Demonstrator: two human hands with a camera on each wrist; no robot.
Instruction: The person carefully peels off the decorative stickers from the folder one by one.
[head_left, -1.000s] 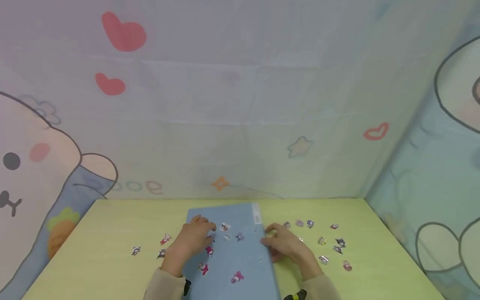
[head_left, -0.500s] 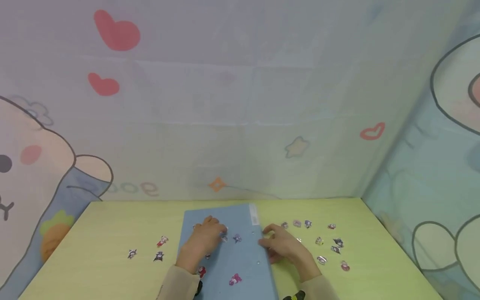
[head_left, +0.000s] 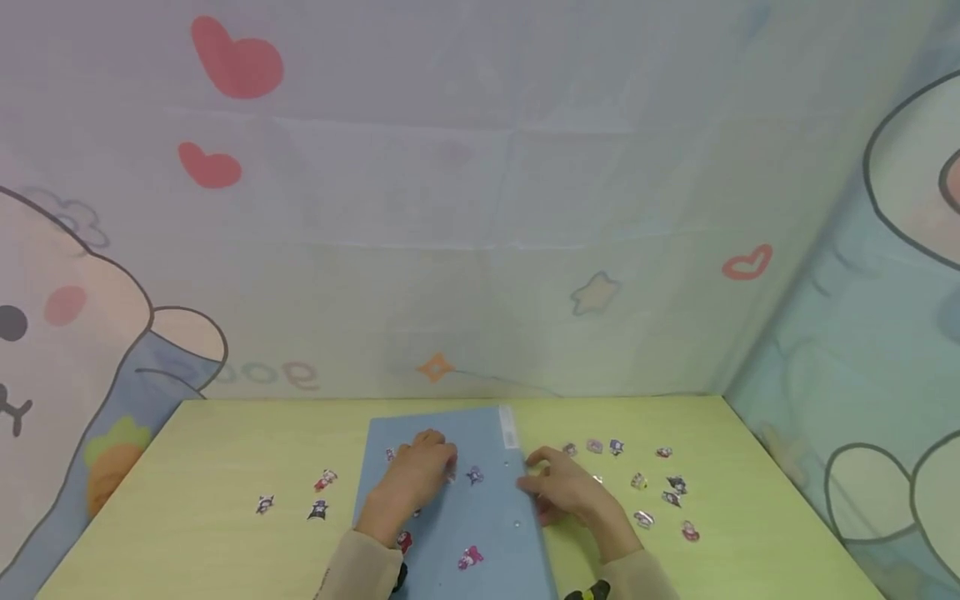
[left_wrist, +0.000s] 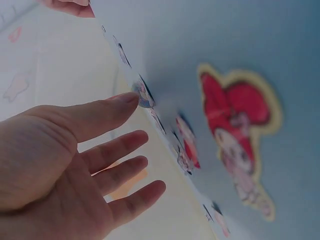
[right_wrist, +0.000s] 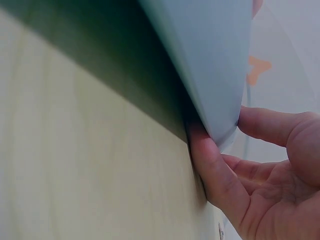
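A blue folder [head_left: 487, 517] lies on the table, with several cartoon stickers on its cover. My left hand [head_left: 420, 468] is over the folder's upper part. In the left wrist view, its thumb meets a small round sticker [left_wrist: 143, 95], which appears tilted up from the cover; the index finger is hidden behind the thumb. The other fingers are loosely extended. A red-hooded character sticker [left_wrist: 235, 135] looms close to that camera. My right hand [head_left: 570, 487] grips the folder's right edge, thumb on top and a finger [right_wrist: 210, 160] underneath; the edge is raised slightly off the table.
Several loose stickers [head_left: 638, 481] are scattered on the pale yellow table [head_left: 750, 550] right of the folder. A few more stickers [head_left: 318, 509] lie to its left. A white label [head_left: 509, 427] marks the folder's top right corner. A printed cloth backdrop [head_left: 480, 250] stands behind.
My left hand has moved right across the folder to the round sticker, and its thumb has closed in on it. The right hand stays on the folder's edge. The head view has shifted slightly.
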